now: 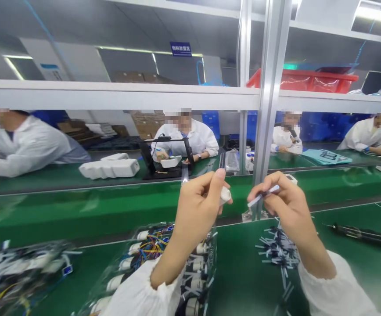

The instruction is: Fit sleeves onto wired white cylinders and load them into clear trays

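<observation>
My left hand (197,204) is closed around a small white part (225,195), most of which the fingers hide. Between the fingertips of my right hand (289,204) is a short pale strip with a dark middle (263,195), held a little apart from the white part. Below the right hand lies a loose pile of similar strips (278,248) on the green bench. Under my left forearm sits a clear plastic tray (213,250) with several white-and-black cylindrical parts and coloured wires.
A black pen-shaped screwdriver (364,234) lies at the right. More wired parts in clear plastic (29,267) are at the left. A metal post (266,109) rises just beyond my hands, under a white shelf edge (118,97). Several co-workers in white sit across the line.
</observation>
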Demonstrator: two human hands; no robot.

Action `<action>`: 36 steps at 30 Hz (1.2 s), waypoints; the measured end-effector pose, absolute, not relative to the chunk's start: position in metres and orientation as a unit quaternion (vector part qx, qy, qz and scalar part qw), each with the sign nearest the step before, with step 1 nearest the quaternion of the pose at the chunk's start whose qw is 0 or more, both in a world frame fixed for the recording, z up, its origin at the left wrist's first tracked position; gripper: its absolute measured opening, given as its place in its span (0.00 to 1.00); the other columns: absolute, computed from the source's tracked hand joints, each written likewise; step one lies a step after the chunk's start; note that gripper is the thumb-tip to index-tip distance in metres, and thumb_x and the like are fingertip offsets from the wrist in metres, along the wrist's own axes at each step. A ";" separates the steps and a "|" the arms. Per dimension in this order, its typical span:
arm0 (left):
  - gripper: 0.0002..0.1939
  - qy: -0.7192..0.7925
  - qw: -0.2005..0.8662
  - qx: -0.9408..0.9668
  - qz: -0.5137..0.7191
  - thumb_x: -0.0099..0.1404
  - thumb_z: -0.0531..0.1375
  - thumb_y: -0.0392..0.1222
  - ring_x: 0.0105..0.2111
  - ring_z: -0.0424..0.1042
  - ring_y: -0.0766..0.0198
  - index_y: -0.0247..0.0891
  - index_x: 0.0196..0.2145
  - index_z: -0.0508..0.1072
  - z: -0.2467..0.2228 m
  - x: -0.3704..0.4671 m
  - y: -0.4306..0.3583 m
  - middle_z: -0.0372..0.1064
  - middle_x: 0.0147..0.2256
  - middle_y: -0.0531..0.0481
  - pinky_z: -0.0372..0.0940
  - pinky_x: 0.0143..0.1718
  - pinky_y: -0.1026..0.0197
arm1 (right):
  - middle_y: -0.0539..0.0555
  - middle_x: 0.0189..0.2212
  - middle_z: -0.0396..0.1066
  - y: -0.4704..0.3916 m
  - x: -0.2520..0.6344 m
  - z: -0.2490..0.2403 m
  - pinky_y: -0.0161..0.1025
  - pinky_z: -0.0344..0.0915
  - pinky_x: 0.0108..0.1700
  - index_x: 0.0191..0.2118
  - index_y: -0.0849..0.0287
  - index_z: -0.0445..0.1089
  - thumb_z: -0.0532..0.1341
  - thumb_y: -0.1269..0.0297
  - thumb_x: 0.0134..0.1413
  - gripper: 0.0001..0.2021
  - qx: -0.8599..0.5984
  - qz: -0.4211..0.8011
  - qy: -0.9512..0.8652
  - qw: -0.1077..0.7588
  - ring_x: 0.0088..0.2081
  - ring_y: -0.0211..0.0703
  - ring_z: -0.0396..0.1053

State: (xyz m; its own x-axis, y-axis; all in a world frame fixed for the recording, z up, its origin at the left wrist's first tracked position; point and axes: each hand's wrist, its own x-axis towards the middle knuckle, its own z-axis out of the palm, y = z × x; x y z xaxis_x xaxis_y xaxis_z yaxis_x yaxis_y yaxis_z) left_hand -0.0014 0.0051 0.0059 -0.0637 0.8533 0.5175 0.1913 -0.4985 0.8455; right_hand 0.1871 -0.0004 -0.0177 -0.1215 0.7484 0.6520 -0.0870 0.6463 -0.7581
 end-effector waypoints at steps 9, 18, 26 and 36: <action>0.22 0.448 0.214 0.607 0.620 0.73 0.57 0.50 0.13 0.61 0.68 0.38 0.23 0.73 -0.012 -0.016 -0.005 0.68 0.17 0.52 0.56 0.17 0.64 | 0.46 0.25 0.60 -0.004 0.156 -0.035 0.35 0.60 0.26 0.34 0.53 0.66 0.66 0.58 0.63 0.10 -0.290 0.321 -0.709 0.556 0.25 0.37 0.59; 0.24 0.410 0.139 0.662 0.612 0.75 0.57 0.44 0.13 0.59 0.72 0.36 0.20 0.72 -0.015 -0.016 0.000 0.66 0.16 0.54 0.52 0.16 0.64 | 0.50 0.40 0.81 0.013 0.152 -0.039 0.35 0.74 0.41 0.50 0.52 0.78 0.62 0.76 0.67 0.14 -0.224 0.215 -0.751 0.582 0.39 0.38 0.78; 0.23 0.409 0.106 0.663 0.618 0.74 0.58 0.41 0.13 0.57 0.74 0.36 0.19 0.69 -0.015 -0.014 0.004 0.61 0.14 0.57 0.50 0.16 0.65 | 0.54 0.37 0.74 0.013 0.147 -0.042 0.34 0.66 0.29 0.50 0.59 0.81 0.65 0.78 0.61 0.15 -0.230 0.144 -0.740 0.615 0.36 0.38 0.73; 0.23 0.405 0.082 0.680 0.606 0.73 0.57 0.38 0.13 0.55 0.76 0.35 0.19 0.71 -0.018 -0.012 0.007 0.57 0.13 0.59 0.50 0.16 0.67 | 0.51 0.32 0.73 0.015 0.144 -0.043 0.33 0.64 0.28 0.39 0.61 0.80 0.68 0.75 0.61 0.04 -0.224 0.124 -0.742 0.619 0.31 0.35 0.70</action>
